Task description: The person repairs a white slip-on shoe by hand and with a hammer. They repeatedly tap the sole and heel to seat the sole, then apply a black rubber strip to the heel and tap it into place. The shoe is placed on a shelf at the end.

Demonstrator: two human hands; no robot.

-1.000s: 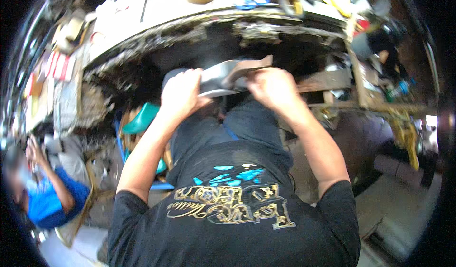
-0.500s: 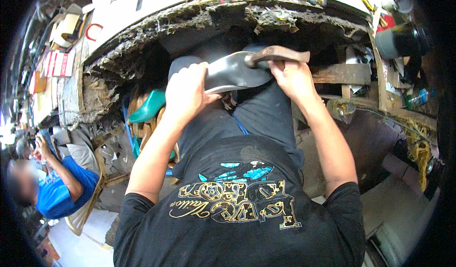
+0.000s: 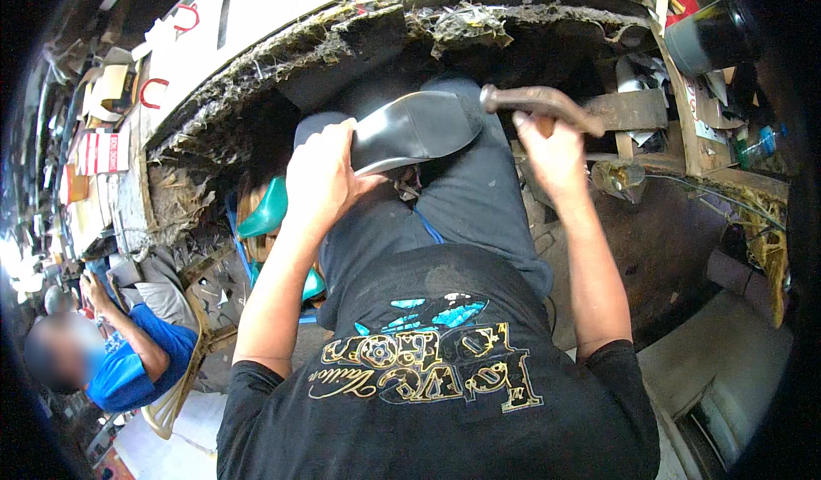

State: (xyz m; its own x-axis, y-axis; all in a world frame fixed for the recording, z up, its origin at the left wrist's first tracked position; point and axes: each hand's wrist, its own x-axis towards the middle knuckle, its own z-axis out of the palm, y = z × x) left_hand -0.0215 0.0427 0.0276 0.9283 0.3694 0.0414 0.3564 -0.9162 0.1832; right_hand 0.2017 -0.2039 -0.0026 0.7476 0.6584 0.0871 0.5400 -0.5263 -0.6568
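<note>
A glossy black shoe point(image 3: 415, 129) with a pale lower edge lies across my thighs. My left hand point(image 3: 323, 174) is wrapped round its left end, thumb along the near edge. Apart from the shoe's right end, my right hand point(image 3: 552, 157) grips a hammer point(image 3: 537, 100) close below its head. The hammer's rounded face points left toward the shoe. Most of the handle is hidden behind my fingers.
A workbench point(image 3: 256, 18) with a ragged, crusted edge runs in front of me. Beside my left leg are green shoe lasts point(image 3: 267, 211). A person in a blue shirt point(image 3: 141, 360) sits at left. A dark container point(image 3: 705, 46) stands at right.
The hammer has moved right with my right hand, from against the shoe's right end to a gap away from it. My left hand keeps its hold on the shoe.
</note>
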